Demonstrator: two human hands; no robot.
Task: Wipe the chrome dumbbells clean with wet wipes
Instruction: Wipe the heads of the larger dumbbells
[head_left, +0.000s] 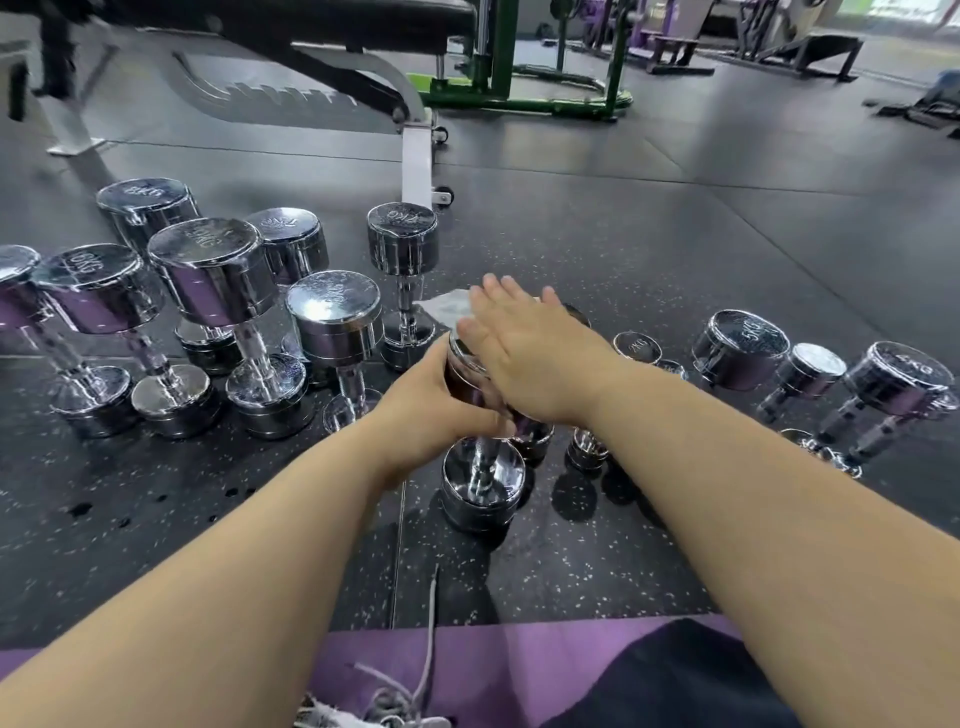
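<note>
A chrome dumbbell (483, 483) stands upright on the black speckled floor in the middle of the view. My left hand (431, 410) grips its upper head from the left side. My right hand (524, 348) lies flat on top of that head with straight fingers, pressing a white wet wipe (449, 306) whose edge sticks out beyond the fingertips. The top face of the dumbbell is hidden under the hand and wipe.
Several larger chrome dumbbells (213, 270) stand upright at the left, one (402, 244) just behind the wipe. More dumbbells (737, 348) lie tilted at the right. A weight bench (363, 78) and a green machine frame (519, 93) stand behind. A purple mat (467, 660) lies at the near edge.
</note>
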